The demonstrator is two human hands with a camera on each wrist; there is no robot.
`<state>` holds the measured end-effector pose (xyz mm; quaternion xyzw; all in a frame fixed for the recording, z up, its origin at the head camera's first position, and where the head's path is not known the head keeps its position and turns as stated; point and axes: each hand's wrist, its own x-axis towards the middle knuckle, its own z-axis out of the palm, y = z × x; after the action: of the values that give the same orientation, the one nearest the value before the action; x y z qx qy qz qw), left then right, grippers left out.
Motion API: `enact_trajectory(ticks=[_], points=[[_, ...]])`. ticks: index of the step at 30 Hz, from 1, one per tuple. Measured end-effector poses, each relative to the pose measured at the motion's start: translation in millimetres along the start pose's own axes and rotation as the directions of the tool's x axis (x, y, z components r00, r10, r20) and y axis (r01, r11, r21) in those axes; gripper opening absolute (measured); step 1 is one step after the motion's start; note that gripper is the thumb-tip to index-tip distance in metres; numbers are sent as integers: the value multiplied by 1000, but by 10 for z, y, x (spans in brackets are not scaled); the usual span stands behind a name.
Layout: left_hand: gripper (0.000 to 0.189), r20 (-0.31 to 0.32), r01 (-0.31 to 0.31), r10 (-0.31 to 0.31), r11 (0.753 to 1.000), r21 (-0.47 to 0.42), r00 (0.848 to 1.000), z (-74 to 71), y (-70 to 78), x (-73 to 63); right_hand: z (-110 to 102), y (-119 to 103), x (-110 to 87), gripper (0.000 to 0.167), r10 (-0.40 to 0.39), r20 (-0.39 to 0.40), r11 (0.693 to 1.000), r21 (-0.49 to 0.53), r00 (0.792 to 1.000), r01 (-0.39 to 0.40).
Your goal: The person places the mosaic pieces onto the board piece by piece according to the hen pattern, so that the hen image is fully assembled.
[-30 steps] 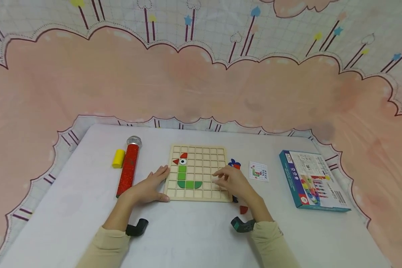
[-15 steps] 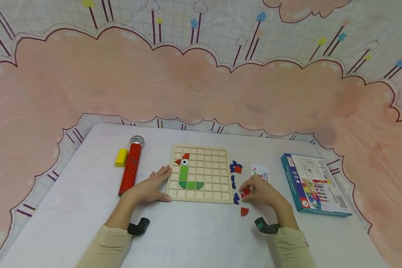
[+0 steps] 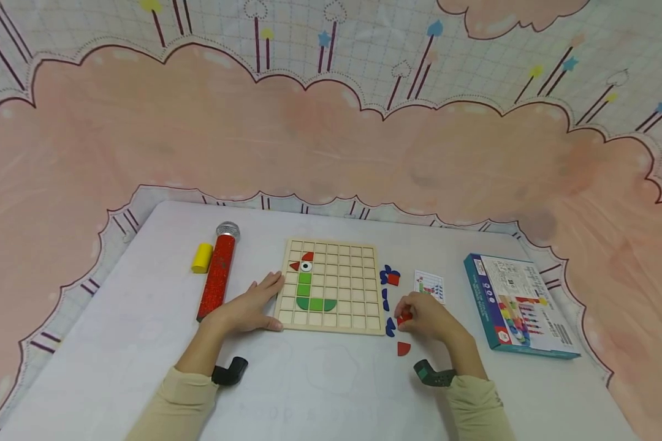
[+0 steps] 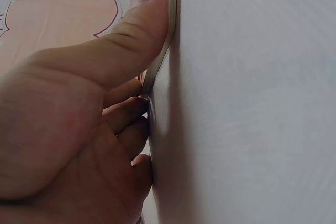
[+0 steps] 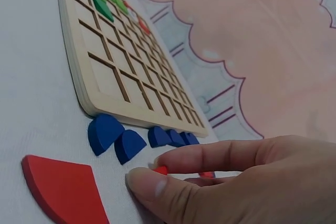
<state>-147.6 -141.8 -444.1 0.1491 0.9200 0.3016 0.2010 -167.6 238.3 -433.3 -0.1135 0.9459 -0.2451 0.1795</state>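
Note:
My left hand (image 3: 248, 308) rests at the left edge of the wooden grid board (image 3: 347, 288), fingers extended; in the left wrist view the thumb (image 4: 142, 19) lies along the board's rim. Green, red and eye-marked tiles (image 3: 304, 278) sit in the grid as a bird-like figure. To the right of the board, my right hand (image 3: 427, 315) pinches a red tile (image 5: 161, 170) between thumb and index finger, mostly hidden by the fingertips. Blue quarter-round tiles (image 5: 105, 134) lie beside the board's edge, and a loose red quarter-round tile (image 3: 403, 349) lies nearer me.
A pattern card (image 3: 429, 284) lies just beyond my right hand, with a game box (image 3: 521, 303) farther right. On the left are a red microphone (image 3: 217, 275) and a yellow cylinder (image 3: 201, 258). A red tile (image 3: 393, 280) sits among blue ones at the board's upper right.
My right hand has left the board's right part and moved right to the loose tiles, where its fingers now pinch a red tile. My left hand stays at the board's edge.

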Motion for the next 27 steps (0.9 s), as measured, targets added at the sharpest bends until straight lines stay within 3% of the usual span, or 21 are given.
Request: enact_trajectory(ticks=[13, 20, 23, 27], points=[[102, 0, -2, 2, 1000, 0, 1000, -1, -3, 16, -16, -36, 15, 19, 7, 6, 999, 45, 1000, -7], [103, 0, 10, -10, 1000, -3, 1000, 1, -3, 9, -31, -111, 20, 16, -12, -65, 999, 52, 998, 16], [104, 1, 8, -8, 1000, -2, 1000, 6, -14, 8, -1, -194, 41, 16, -40, -86, 997, 70, 995, 46], [104, 0, 4, -4, 1000, -3, 1000, 16, -25, 5, 59, -329, 100, 15, -144, -97, 985, 86, 985, 153]])
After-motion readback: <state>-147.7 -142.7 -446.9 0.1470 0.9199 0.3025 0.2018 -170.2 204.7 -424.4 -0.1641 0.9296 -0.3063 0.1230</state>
